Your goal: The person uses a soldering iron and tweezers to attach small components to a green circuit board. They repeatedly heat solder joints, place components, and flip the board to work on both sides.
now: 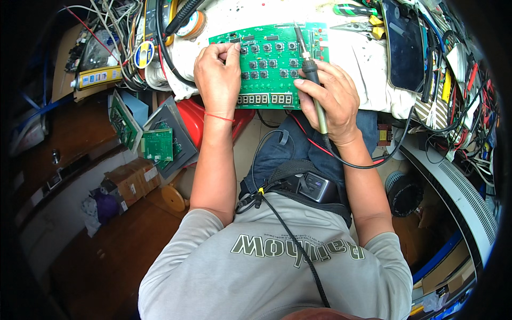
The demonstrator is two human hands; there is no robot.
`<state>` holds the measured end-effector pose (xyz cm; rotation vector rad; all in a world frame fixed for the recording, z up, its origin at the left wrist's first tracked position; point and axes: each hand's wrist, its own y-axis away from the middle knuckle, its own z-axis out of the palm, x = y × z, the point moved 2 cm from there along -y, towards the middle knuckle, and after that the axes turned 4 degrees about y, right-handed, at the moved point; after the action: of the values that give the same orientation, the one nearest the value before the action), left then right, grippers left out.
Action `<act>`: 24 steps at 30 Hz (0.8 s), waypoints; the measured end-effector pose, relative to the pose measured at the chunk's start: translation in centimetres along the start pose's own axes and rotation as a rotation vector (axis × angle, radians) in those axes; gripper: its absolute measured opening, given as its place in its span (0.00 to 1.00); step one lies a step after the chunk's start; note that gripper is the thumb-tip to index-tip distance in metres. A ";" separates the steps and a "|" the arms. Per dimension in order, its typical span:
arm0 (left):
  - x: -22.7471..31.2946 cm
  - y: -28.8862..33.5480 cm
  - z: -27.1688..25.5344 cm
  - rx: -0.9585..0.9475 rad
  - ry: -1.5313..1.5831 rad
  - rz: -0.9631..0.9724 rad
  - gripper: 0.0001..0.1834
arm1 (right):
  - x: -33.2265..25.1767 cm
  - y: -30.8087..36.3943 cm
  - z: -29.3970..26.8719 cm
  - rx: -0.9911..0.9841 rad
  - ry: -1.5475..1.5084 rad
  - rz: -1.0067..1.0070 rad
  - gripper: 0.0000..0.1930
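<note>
A green circuit board (pixel 272 88) lies on the white cloth, with several black push buttons in rows and digit displays along its near edge. Over its upper left part, my left hand (pixel 217 77) has thumb and fingers pressed together; whatever they pinch is hidden. My right hand (pixel 337 101) is closed around a soldering iron (pixel 310 72) at the board's right side. The iron's tip points away from me, over the far right part of the board; whether it touches cannot be made out. Some right fingertips rest close to the buttons.
Solder spools (pixel 144 54) and a yellow multimeter (pixel 153 21) stand at the left among cables. Pliers (pixel 362 26), a green screwdriver (pixel 354 9) and a dark flat screen (pixel 403 45) lie at the right beside tangled leads. The iron's cord (pixel 362 166) loops over my right forearm. A red stool (pixel 194 120) is below.
</note>
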<state>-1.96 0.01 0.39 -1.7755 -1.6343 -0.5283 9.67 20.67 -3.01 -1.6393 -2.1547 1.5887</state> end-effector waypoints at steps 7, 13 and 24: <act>-0.5 0.3 -0.1 0.002 0.145 0.024 0.09 | 0.0 0.1 -0.2 -0.005 0.010 0.004 0.23; -1.2 -0.1 -1.7 0.019 0.172 0.125 0.08 | 0.0 0.0 0.1 0.003 0.008 0.001 0.22; -0.7 -0.7 -1.7 0.019 -0.065 0.455 0.04 | 0.1 0.1 0.2 0.002 0.043 0.001 0.22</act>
<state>-2.49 -1.71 1.26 -2.0832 -1.2100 -0.2449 9.58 20.54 -3.22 -1.6588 -2.1310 1.5410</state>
